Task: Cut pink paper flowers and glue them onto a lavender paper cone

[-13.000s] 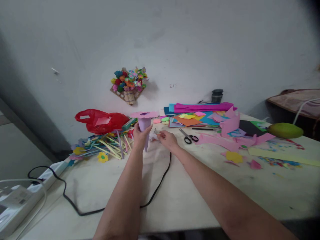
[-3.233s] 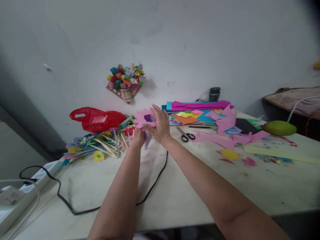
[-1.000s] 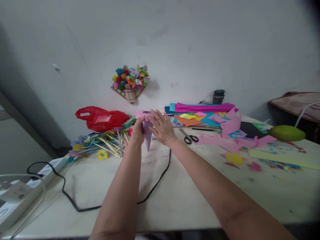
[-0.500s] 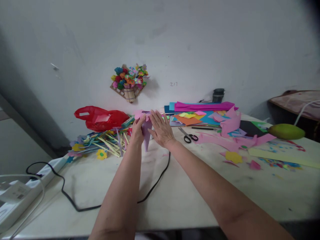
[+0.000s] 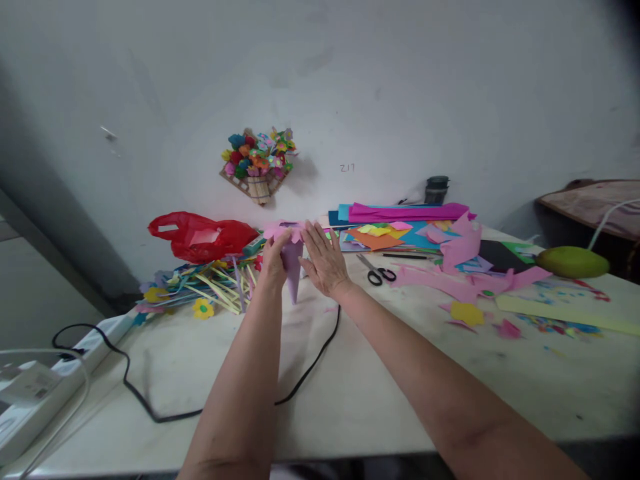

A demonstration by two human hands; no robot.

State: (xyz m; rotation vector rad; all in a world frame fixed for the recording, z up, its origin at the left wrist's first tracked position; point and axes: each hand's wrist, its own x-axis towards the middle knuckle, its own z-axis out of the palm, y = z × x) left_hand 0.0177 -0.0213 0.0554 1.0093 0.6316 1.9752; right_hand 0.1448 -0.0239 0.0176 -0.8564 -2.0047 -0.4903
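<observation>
A lilac paper cone (image 5: 292, 270) with a pink scalloped rim (image 5: 273, 231) stands point down between my two hands. My left hand (image 5: 274, 261) is closed around its left side, thumb near the rim. On the right, my right hand (image 5: 325, 260) lies against the rim with its fingers stretched out flat. The cone's far side is hidden. Scissors (image 5: 376, 272) with black handles rest on the table just right of my right hand.
Left are a red plastic bag (image 5: 210, 240), paper flowers (image 5: 203, 309) and pale strips (image 5: 220, 288). Pink scraps (image 5: 445, 283), coloured sheets (image 5: 410, 213) and a green mango-like fruit (image 5: 573, 262) lie right. A black cable (image 5: 175, 418) crosses the table from a power strip (image 5: 65, 373).
My left hand has shifted slightly left and the cone has turned a little, so more of its pink rim and lilac side shows. My right hand stays nearly in place.
</observation>
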